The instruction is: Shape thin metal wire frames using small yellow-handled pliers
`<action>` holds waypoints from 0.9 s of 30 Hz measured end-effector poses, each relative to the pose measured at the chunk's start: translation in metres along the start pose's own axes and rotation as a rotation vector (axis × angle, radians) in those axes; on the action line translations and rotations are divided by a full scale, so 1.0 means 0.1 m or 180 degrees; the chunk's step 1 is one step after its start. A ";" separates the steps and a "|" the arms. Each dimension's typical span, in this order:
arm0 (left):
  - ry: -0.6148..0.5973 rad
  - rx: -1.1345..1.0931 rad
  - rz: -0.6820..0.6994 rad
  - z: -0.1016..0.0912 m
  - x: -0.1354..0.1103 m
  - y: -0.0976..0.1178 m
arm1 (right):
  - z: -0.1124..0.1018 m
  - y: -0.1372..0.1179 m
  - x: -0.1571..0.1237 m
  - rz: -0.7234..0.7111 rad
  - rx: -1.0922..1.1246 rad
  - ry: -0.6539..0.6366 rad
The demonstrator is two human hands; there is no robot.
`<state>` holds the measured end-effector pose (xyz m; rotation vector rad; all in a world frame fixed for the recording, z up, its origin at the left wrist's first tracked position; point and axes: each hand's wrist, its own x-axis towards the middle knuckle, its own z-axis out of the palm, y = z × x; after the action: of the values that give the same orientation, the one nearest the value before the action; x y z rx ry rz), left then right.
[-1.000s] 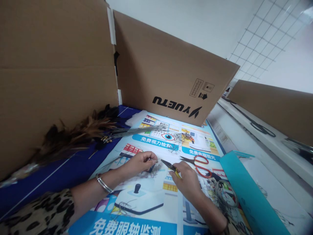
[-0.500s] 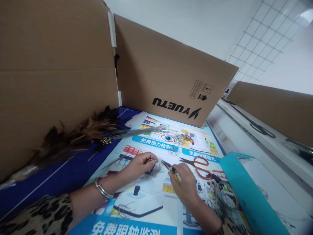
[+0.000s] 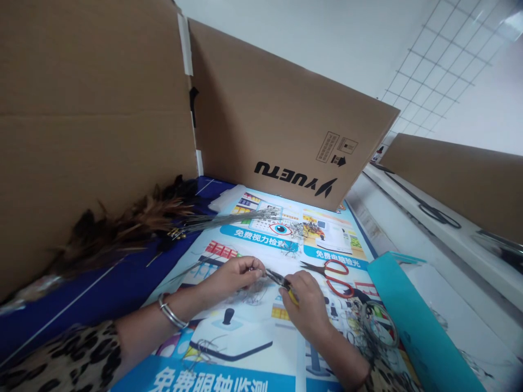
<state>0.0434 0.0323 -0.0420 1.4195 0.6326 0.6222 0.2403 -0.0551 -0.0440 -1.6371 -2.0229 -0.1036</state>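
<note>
Your left hand (image 3: 237,276) pinches its fingertips together on something too small to identify, seemingly steadying it for the pliers (image 3: 278,279), whose nose meets them above the printed sheet (image 3: 281,348); your right hand (image 3: 308,302) grips the handles. Scissors (image 3: 326,271) lie apparently within easy reach. At right, a teal-sided tray (image 3: 408,310) holds thin wires (image 3: 472,359).

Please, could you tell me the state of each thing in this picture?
Left hand: pinching something small, unclear.
Right hand: closed around pliers.
Pliers: held, tips beside left hand.
Scissors: lying unheld.
Wire coil: looped.
Cardboard panel: upright, printed upside down.
Teal box: open.
Feathers: bunched, lying.
</note>
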 end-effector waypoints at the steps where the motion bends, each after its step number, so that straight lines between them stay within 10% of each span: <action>1: -0.0003 0.0004 -0.0007 0.00 0.00 0.00 | 0.00 0.00 0.00 -0.0014 -0.0030 -0.0005; 27: 0.0168 0.0368 0.0271 0.02 0.00 -0.01 | -0.02 -0.04 -0.03 -0.0080 -0.0346 -0.0139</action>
<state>0.0454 0.0311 -0.0432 1.5484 0.6612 0.7013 0.2381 -0.0593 -0.0427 -1.6938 -2.1041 -0.1915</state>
